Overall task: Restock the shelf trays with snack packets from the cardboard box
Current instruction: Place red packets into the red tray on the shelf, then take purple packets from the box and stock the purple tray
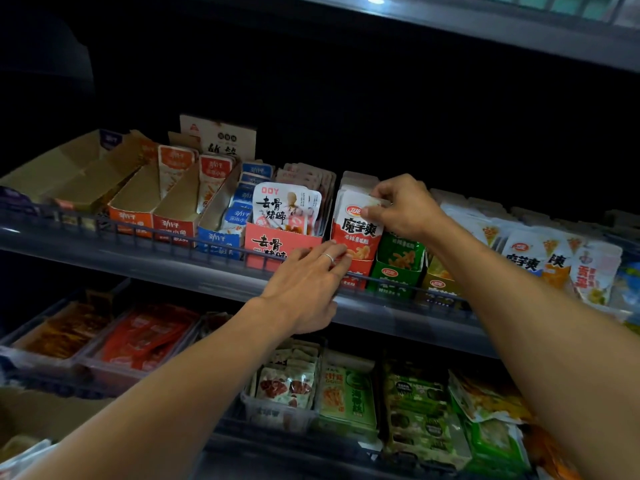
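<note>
Dim retail shelving fills the view, two tiers deep, with the upper dark wire-fronted shelf (214,249) as the work surface. Right hand (403,206) pinches the top edge of a red-and-white snack packet (358,225) between thumb and curled fingers, the packet standing upright at the front of its red cardboard display tray (356,271). Left hand (306,282) lies flat with fingers straight, fingertips pressing the tray's front lower corner at the shelf rail; it grips nothing.

Step in hand, by judgement: seating a packet at the front of the row while the tray is steadied. Next move likely calls for pressing the packet down level, releasing the pinch, then returning for more stock.

Adjacent items: a pink tray of white pouches (285,211) just left; a green cardboard tray (398,271) touching on the right; loose white-and-orange packets (540,258) further right. Orange-fronted trays (152,220) at left appear nearly empty. A brown cardboard surface, possibly the supply box (45,414), shows at lower left, well apart from both hands.
</note>
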### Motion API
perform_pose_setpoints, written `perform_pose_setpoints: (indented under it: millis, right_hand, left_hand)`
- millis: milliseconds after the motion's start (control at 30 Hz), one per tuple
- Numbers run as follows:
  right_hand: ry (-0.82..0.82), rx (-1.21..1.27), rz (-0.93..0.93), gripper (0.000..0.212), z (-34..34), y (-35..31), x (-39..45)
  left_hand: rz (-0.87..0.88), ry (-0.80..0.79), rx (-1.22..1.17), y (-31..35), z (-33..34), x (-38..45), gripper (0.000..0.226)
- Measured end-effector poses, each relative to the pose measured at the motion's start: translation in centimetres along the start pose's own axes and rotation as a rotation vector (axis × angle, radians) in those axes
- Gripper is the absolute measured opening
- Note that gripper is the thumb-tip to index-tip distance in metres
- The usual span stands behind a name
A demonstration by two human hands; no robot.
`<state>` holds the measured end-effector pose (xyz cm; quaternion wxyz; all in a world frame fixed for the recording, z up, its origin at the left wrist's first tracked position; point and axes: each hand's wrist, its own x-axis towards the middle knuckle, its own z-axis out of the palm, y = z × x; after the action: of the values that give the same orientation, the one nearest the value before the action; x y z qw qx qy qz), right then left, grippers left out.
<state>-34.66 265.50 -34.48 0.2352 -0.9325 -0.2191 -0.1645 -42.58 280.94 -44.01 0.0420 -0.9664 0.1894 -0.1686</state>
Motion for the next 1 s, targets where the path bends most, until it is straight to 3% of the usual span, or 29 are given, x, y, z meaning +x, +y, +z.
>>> perform_pose_setpoints:
  millis: [233, 367, 533, 800, 1000]
  right_hand:
    - [0.067, -0.129, -0.014, 0.023, -0.9, -0.6, -0.6]
    - [0.151, -0.151, -0.075, 0.030, -3.1, -2.5, -1.9]
    - [0.139, -0.152, -0.157, 0.037, -3.8, -6.0, -4.8]
    - [-0.137, -0.044, -0.269, 0.027, 1.3, -12.3, -10.7]
    - [-0.389, 0.003, -0.364, 0.037, 7.8, -16.6, -13.2]
  left_hand:
    - [0.025, 0.011, -0.097, 0.1, -1.8, -0.8, 0.073]
    - [0.006, 0.032, -0.167, -0.1, -3.4, -2.4, 0.059]
    - [-0.054, 0.007, -0.274, -0.3, -5.6, -6.2, 0.046]
    - [-0.162, -0.041, -0.353, -1.5, -6.7, -15.8, 0.030]
    - [-0.271, -0.154, -0.294, -4.5, -5.5, -24.2, 0.022]
